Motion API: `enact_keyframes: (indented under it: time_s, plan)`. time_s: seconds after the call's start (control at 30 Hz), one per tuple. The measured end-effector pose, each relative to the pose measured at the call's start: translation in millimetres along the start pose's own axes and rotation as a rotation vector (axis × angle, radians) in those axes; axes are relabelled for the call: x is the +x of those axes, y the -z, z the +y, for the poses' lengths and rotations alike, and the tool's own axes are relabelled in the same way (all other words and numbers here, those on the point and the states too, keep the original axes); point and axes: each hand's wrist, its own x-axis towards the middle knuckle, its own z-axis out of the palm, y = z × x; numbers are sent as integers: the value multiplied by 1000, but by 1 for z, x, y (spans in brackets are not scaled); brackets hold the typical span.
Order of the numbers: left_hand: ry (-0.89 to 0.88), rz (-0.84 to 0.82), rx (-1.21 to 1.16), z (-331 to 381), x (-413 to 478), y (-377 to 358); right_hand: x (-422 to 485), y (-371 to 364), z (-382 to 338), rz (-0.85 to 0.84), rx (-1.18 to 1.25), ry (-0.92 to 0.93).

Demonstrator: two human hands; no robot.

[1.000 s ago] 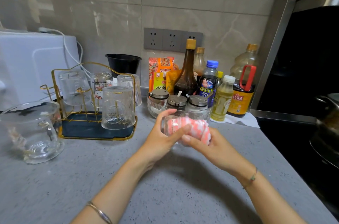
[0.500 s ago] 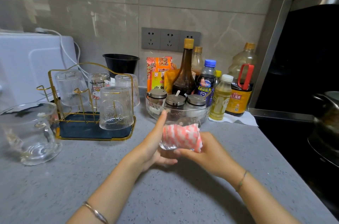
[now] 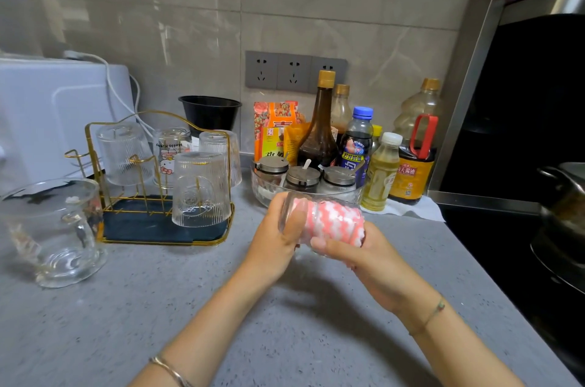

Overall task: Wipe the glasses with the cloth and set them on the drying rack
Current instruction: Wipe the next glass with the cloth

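Note:
A clear glass (image 3: 296,212) lies on its side in the air above the grey counter, held between both hands. My left hand (image 3: 273,237) grips its left end, the thumb showing through the glass. The pink-and-white cloth (image 3: 335,222) is stuffed inside the glass and bulges toward its right end. My right hand (image 3: 357,252) grips the glass and the cloth from below and right. At the left stands the gold wire drying rack (image 3: 95,146) with a dark blue tray, carrying several upturned ribbed glasses (image 3: 201,188).
A large clear glass mug (image 3: 52,231) stands left of the rack. Behind my hands sits a glass bowl of condiment jars (image 3: 302,179), with bottles (image 3: 319,123) and packets behind it. A black stove with a pot (image 3: 566,222) is at the right. A white appliance (image 3: 53,111) is at the far left.
The glass has turned in my hands: my left thumb, raised beside it half a second ago, now lies across its left end, and the cloth has shifted a little to the right.

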Motion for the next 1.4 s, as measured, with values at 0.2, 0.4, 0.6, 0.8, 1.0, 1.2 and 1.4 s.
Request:
enact_keyframes:
  time_s: [0.2,0.4,0.6,0.8,1.0,1.2,1.4]
  plan:
    - [-16,-54,-33,-5,-3,-2,2,-2,4,88,-51,57]
    - [436,-42,-139,4,-1,-5,2,-1,9,41,-332,123]
    - [545,5,-326,12,-2,4,-1,-2,21,105,-666,132]
    - [232,124,-48,7,-2,-3,-3,-14,14,74,-331,98]
    - [-57,46,74,4,-3,1,-7,-17,6,70,19,3]
    - [-191,-49,50,10,-8,1,-7,-11,-9,90,207,-60]
    - [5,-89,-19,5,-6,-4,-1,-2,-9,157,-159,39]
